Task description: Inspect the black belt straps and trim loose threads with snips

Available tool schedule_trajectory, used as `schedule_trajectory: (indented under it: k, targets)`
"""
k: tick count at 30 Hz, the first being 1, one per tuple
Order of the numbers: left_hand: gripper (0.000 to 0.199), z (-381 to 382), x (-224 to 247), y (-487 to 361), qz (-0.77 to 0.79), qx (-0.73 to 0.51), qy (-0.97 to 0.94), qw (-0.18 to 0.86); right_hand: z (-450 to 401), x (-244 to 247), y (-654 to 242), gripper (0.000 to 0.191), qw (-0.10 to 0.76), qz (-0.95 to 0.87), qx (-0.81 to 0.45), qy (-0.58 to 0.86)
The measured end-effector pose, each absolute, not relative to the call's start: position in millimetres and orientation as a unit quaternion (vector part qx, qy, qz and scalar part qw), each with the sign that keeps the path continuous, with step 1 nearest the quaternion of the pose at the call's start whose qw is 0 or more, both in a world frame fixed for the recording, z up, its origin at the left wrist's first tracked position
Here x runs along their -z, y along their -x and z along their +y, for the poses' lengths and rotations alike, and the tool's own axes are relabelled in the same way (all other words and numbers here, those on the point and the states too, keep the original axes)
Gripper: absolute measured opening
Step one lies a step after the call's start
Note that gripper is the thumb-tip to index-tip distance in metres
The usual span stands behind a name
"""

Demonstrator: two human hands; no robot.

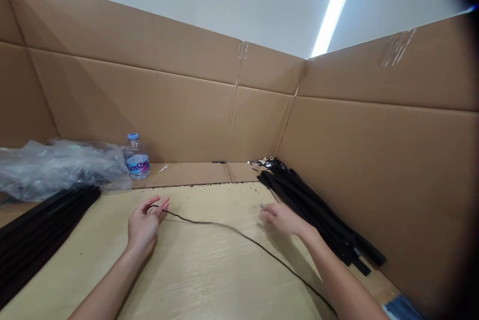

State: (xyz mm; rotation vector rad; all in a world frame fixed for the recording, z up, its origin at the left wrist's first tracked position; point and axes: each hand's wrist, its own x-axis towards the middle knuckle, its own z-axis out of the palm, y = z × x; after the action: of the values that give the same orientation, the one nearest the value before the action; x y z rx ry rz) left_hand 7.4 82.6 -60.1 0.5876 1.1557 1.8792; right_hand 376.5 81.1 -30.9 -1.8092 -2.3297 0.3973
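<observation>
My left hand [144,223] is over the left part of the pale board, pinching a thin black cord [224,226] near one end. From those fingers the cord runs in a loose curve to the lower right, passing behind my right forearm at the bottom edge. My right hand [279,216] is blurred and closed, apart from the cord and close to the black strips on the right. Small grey pointed tips [261,206] stick out past its fingers; the rest of that tool is hidden in the hand.
A pile of black strips [318,210] lies at the right, another bundle of strips [45,230] at the left. Clear plastic wrapping [60,165] and a water bottle [137,160] stand behind. Scraps dot the far edge of the board [209,270]. Cardboard walls [179,115] enclose the area.
</observation>
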Motion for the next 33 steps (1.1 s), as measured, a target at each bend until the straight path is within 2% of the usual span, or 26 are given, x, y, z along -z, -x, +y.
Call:
schedule_trajectory:
  k: [4,10,14,18,24,33]
  targets:
    - [0.036,94.6,77.0,1.8,0.49,-0.72,-0.291,0.396,111.5,36.8,-401.9,0.037,0.099,-0.682,0.037,0.724]
    - [0.035,98.1,80.8,4.2,0.466,-0.716,-0.317,0.412,138.6,45.1,-425.1,0.021,0.033,-0.681,0.114,0.722]
    - [0.028,101.8,79.1,9.3,0.452,-0.709,-0.287,0.458,146.4,47.7,-429.4,0.018,0.008,-0.687,0.128,0.715]
    - [0.016,104.6,79.2,11.7,0.446,-0.717,-0.285,0.453,147.2,45.6,-431.6,0.02,0.011,-0.696,0.129,0.706]
    - [0.041,102.9,84.1,11.6,0.446,-0.694,-0.332,0.458,142.9,41.7,-433.5,0.023,0.038,-0.715,0.095,0.692]
    - [0.038,102.8,85.6,13.7,0.429,-0.676,-0.371,0.471,146.0,48.1,-426.5,0.028,0.095,-0.756,0.054,0.645]
